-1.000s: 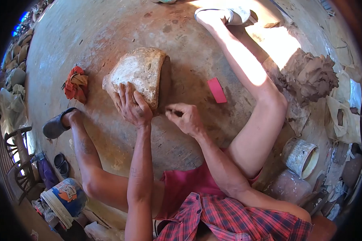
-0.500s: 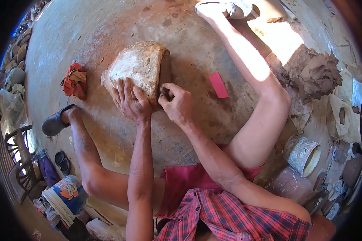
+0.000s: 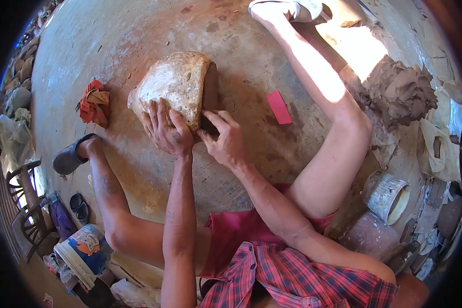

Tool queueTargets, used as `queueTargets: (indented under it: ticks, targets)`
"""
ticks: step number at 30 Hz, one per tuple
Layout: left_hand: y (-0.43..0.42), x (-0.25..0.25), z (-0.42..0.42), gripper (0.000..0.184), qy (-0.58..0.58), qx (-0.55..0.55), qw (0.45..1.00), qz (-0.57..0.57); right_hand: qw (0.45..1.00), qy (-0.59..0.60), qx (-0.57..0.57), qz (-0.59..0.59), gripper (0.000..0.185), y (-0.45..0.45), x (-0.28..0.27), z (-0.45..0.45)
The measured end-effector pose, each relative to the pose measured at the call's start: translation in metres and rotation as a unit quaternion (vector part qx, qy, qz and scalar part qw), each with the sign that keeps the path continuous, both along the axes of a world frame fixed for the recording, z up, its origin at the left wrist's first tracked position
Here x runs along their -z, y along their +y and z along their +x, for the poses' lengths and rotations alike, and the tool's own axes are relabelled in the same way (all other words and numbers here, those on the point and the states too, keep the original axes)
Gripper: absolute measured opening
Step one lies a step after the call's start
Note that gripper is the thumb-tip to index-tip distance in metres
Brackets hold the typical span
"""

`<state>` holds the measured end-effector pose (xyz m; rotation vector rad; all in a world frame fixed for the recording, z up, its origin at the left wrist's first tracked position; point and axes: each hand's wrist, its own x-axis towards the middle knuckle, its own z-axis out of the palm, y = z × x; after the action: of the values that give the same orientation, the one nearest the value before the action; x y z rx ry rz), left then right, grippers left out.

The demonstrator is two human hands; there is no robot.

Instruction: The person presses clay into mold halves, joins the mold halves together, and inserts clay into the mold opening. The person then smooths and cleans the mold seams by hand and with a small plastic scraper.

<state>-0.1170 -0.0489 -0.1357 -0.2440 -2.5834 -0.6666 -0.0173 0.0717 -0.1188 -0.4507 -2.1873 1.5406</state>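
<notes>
A rounded, pale crusted mould lies tipped on its side on the floor, its open face towards the right. Dark brown clay shows inside along that face. My left hand rests on the mould's near outer side, fingers spread. At the near end of the rim is my right hand, its thumb and forefinger apart and touching the edge. Whether a bit of clay sits under those fingertips I cannot make out.
A pink-red flat rectangle lies right of the mould, and a crumpled orange-red cloth on the left. A large clay heap sits beyond my right leg. Buckets stand on both sides: a stained one and a blue-white one.
My right hand's curled fingers have straightened and parted at the rim, and the hand has shifted slightly down. My left hand stays on the mould, which has barely moved.
</notes>
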Motion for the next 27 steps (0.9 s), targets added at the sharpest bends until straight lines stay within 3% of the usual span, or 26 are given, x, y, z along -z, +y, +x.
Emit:
queueTargets:
  ticks: [3, 7, 10, 13, 15, 19, 25, 27]
  targets:
    - [0.001, 0.001, 0.002, 0.046, 0.002, 0.004, 1.000, 0.006, 0.998, -0.035, -0.031, -0.048, 0.040, 0.006, 0.003, 0.001]
    - [0.001, 0.001, 0.001, 0.046, 0.001, -0.005, 1.000, 0.004, 0.992, -0.082, -0.092, -0.020, 0.035, 0.018, 0.015, 0.022]
    - [0.003, -0.002, 0.003, 0.046, -0.004, -0.001, 1.000, 0.021, 0.994, -0.104, -0.016, -0.013, 0.038, 0.019, 0.026, 0.033]
    - [0.002, -0.001, 0.003, 0.046, -0.003, 0.000, 1.000, 0.018, 0.999, -0.029, 0.013, 0.029, 0.039, 0.007, 0.024, 0.031]
    - [0.002, 0.000, 0.002, 0.046, -0.004, -0.002, 1.000, 0.018, 0.993, -0.020, 0.055, 0.107, 0.045, -0.006, 0.034, 0.032]
    - [0.003, -0.002, 0.003, 0.046, 0.000, 0.004, 1.000, 0.019, 0.993, -0.089, -0.003, 0.077, 0.050, -0.009, 0.061, 0.025]
    - [0.002, -0.002, 0.003, 0.045, 0.003, -0.003, 1.000, -0.003, 0.997, -0.037, -0.002, 0.066, 0.041, 0.030, 0.054, 0.010]
    - [0.001, -0.002, 0.005, 0.045, -0.002, -0.009, 1.000, -0.007, 0.993, 0.012, 0.083, 0.081, 0.034, 0.050, 0.055, -0.003]
